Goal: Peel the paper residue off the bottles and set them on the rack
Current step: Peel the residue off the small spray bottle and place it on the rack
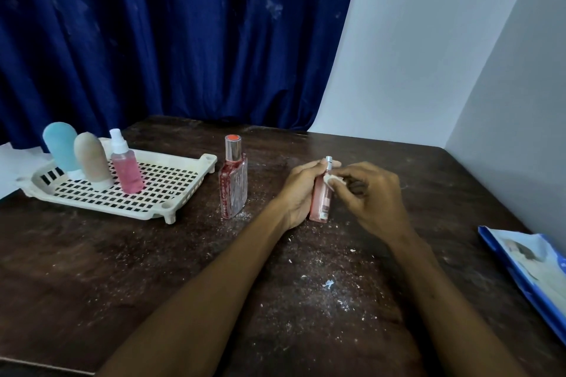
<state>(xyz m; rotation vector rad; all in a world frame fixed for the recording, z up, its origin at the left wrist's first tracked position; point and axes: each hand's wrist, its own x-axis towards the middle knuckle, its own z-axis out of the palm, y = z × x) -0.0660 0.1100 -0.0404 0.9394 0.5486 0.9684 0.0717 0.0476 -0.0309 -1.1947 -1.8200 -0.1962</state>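
Rack (171, 211): holds three bottles. Square bottle (233, 190): stands unpeeled beside it. Slim pink bottle (320, 199): upright on the table, your left hand (298, 190) wrapped round it. Right hand (372, 196): pinching the paper scrap (335, 180). Risk: a sideways tug likely tips it.

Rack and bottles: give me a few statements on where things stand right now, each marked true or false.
1. Three bottles stand on the white rack. True.
2. The left hand holds the slim pink bottle upright on the table. True.
3. The square glass bottle is on the rack. False: it stands on the table beside it.
4. The right hand is empty. False: it pinches a white paper scrap.
5. The rack's spray bottle holds blue liquid. False: pink.
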